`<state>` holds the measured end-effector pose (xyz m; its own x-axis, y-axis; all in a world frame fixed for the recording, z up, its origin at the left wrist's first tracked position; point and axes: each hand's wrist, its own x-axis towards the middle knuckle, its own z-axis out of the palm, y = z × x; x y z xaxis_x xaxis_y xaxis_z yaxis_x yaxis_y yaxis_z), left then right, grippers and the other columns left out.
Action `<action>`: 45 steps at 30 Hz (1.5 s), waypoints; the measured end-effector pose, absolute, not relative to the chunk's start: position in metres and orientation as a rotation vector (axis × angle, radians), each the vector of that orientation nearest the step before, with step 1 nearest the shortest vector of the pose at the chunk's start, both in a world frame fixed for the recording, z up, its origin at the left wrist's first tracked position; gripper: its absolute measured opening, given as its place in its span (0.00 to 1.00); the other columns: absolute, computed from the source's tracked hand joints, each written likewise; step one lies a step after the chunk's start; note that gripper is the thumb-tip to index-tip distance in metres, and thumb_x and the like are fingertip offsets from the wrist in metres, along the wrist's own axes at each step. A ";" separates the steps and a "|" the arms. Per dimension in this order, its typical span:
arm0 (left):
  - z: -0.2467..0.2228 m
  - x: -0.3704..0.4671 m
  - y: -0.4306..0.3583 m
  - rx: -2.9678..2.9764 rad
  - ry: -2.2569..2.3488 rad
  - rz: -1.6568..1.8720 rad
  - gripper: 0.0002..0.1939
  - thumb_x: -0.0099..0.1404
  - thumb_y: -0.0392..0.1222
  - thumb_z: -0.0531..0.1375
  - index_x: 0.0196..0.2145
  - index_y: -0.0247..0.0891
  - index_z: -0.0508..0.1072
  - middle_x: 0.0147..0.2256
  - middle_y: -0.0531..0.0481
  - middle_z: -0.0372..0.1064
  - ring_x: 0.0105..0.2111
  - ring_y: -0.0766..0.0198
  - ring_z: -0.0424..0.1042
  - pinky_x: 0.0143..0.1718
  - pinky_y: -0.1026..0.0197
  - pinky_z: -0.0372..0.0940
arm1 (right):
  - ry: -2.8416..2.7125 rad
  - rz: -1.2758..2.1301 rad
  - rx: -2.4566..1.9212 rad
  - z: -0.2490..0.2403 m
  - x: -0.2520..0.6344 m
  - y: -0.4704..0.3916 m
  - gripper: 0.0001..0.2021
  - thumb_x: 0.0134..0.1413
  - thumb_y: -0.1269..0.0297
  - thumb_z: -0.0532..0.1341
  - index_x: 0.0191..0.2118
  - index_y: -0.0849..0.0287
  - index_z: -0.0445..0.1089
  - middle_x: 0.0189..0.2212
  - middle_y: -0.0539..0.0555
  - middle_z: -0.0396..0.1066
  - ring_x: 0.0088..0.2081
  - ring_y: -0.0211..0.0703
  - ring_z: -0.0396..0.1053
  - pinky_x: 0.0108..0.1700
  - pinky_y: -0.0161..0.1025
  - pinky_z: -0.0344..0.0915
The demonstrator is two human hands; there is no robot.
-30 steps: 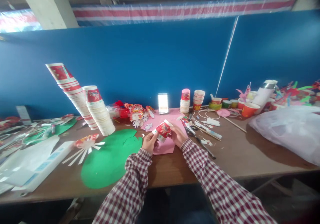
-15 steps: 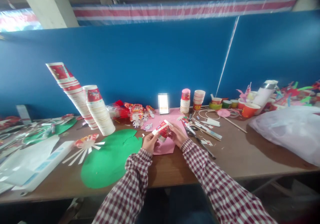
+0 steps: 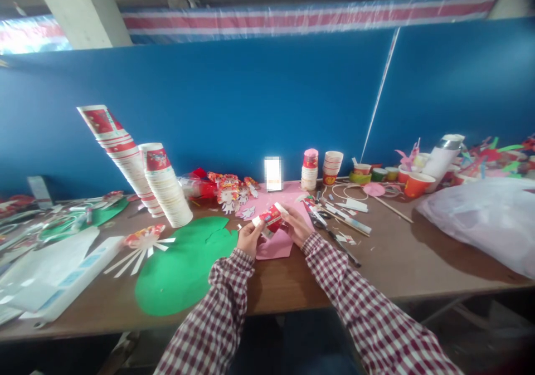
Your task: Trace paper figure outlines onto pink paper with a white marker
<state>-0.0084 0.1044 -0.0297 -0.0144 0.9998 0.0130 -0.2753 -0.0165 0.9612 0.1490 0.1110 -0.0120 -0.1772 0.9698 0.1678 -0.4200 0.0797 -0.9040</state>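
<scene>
Between my two hands is a red and white paper piece [image 3: 271,219], tilted, held above a pink sheet [image 3: 278,249] at the table's middle. My left hand [image 3: 251,239] grips its left end, and my right hand [image 3: 296,226] has hold of its right end. The fingers of both hands are closed on it; their undersides are hidden. White cut-out figures with red tops [image 3: 229,194] lie just beyond, to the left. A large green sheet [image 3: 184,269] is beside my left forearm.
Tall cup stacks [image 3: 167,191] lean at the left. Shorter stacks [image 3: 309,175] stand behind the pink sheet. Pens [image 3: 349,222] and scraps lie right of my right hand. A plastic bag [image 3: 485,219] and a white flask [image 3: 443,160] are at the right.
The red and white piece has turned slightly between my hands, so more of its red printed side shows. Both hands have hardly moved.
</scene>
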 end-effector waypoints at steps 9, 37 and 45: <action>-0.033 -0.009 0.107 1.018 1.000 1.346 0.24 0.42 0.54 0.69 0.29 0.30 0.75 0.20 0.52 0.70 0.14 0.74 0.63 0.15 0.70 0.61 | -1.022 1.466 -0.661 -0.013 0.148 0.113 0.20 0.42 0.55 0.67 0.44 0.53 0.69 0.39 0.52 0.72 0.39 0.43 0.70 0.39 0.39 0.67; -0.028 -0.007 0.105 0.965 0.990 1.337 0.30 0.38 0.59 0.68 0.30 0.30 0.76 0.22 0.51 0.70 0.16 0.74 0.63 0.15 0.71 0.63 | -0.927 1.500 -0.596 -0.017 0.146 0.116 0.18 0.41 0.60 0.68 0.42 0.52 0.72 0.39 0.50 0.72 0.38 0.40 0.69 0.39 0.37 0.66; -0.022 -0.009 0.103 0.926 0.993 1.394 0.27 0.41 0.60 0.66 0.30 0.32 0.74 0.19 0.56 0.66 0.16 0.76 0.61 0.15 0.73 0.60 | -0.902 1.473 -0.600 -0.021 0.147 0.118 0.18 0.40 0.61 0.69 0.41 0.52 0.70 0.38 0.49 0.72 0.38 0.39 0.69 0.39 0.36 0.66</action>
